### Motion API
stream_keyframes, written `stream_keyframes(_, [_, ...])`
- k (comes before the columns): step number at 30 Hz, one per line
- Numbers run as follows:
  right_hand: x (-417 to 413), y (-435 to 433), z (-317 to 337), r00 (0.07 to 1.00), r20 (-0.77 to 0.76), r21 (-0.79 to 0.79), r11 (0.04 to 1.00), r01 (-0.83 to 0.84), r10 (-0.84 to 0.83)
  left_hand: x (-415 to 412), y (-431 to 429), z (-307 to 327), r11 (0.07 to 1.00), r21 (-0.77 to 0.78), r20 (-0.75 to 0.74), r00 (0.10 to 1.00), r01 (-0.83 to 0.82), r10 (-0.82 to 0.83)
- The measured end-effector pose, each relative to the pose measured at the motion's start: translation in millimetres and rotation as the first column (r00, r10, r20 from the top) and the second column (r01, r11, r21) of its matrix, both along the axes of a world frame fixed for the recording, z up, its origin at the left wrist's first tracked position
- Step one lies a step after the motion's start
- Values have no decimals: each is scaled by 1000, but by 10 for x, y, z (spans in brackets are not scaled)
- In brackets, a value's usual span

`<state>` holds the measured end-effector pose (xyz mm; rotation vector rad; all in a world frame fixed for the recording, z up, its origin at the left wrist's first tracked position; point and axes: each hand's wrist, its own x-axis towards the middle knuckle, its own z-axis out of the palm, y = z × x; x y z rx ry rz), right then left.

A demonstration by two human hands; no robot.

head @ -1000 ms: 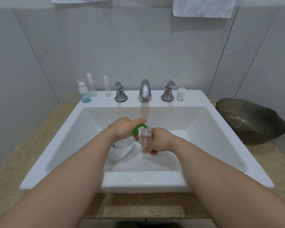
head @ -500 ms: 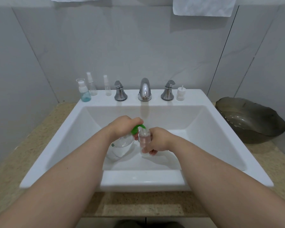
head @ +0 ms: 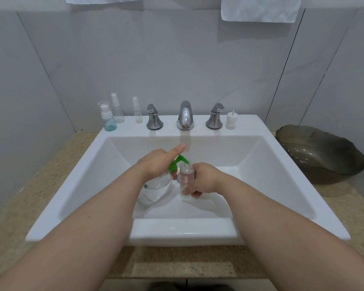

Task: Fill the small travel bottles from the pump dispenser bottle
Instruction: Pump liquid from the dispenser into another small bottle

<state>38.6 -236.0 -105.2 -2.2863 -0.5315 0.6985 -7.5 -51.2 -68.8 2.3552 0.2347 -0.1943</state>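
Currently | I note left hand (head: 156, 165) fingers curled round pump bottle (head: 156, 186), index finger straight, above green pump head (head: 177, 163) | right hand (head: 205, 179) fingers gripping small bottle (head: 185, 177), upright, mouth just under spout | both bottles inside sink (head: 282, 185) basin.

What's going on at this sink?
A person is filling a small bottle from a pump bottle over the sink. The left hand grips the pump bottle around its neck, with the index finger pointing up, clear of the green pump head. The right hand holds the small bottle upright, its mouth under the nozzle. How full it is cannot be told. On the back ledge, left of the faucet, stand three more small bottles.
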Motion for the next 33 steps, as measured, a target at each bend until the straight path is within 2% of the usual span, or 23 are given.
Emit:
stream_keyframes(7, [19,14,-22,1000,-9,5,1000,6,-6,-6,-16,3,1000,-9,-8,1000,-29,29])
stream_keyframes(22, [-73,3,72,1000,4,-22,999,-28,28,11,-28,21,1000,-21,9,1000,19,-18])
stream_keyframes(33, [-67,-7,89,1000,-5,-3,1000,3,-3,22,13,-28,1000,-19,1,1000,-24,24])
